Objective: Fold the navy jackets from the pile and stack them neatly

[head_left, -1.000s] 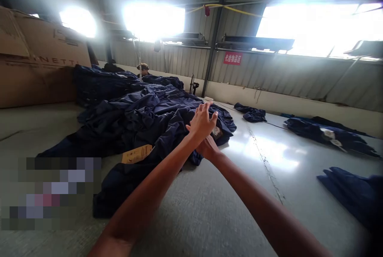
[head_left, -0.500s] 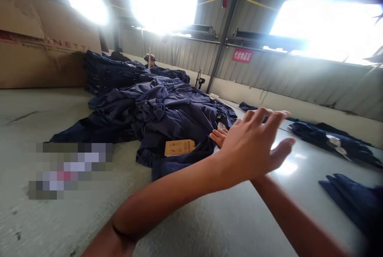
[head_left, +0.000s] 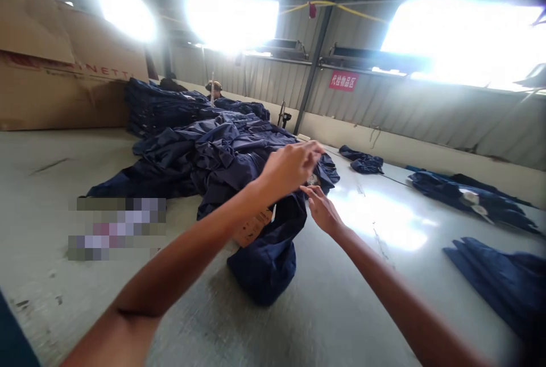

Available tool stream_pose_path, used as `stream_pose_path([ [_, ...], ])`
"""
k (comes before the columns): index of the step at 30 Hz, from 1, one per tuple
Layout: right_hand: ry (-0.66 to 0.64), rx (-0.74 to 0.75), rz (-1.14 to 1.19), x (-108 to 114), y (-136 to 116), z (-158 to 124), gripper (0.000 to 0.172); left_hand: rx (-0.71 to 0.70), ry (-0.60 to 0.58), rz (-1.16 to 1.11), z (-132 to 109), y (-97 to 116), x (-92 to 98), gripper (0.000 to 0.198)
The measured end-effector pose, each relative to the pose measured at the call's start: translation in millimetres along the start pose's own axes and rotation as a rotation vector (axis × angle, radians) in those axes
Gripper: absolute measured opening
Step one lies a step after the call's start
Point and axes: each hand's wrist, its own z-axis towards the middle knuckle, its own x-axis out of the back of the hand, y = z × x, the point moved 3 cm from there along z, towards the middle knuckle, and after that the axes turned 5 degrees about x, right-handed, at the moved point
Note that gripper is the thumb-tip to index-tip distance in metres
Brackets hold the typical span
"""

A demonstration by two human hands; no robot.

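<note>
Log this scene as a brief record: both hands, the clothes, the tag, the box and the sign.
Left hand: at the pile, fingers bent; grip unclear
Right hand: near the pile's right side, fingers pointing toward it; contact unclear
Pile: rumpled navy clothes
Tag: brown, partly hidden by the left forearm
Box: cardboard, left of the pile
Sign: red, white characters
Folded clothes: navy, at the frame's right edge

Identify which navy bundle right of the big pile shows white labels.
The long bundle, between the small bundle and the folded bundle; those two show none.
</note>
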Motion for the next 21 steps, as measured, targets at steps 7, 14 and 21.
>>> stream_pose_path([
  [7, 0.082, -0.065, 0.166, -10.3, -16.9, 19.2, 0.039, 0.446, -0.175, 0.555, 15.0, -181.3, 7.0, 0.045],
  [14, 0.096, -0.044, 0.176, -6.1, -31.0, 34.0, 0.038, 0.614, -0.266, 0.650, 36.2, -246.6, 14.4, 0.045],
  [21, 0.125, -0.095, 0.162, 4.8, -8.7, 14.5, 0.031, 0.524, -0.199, 0.621, 56.4, -223.6, 9.9, 0.035],
])
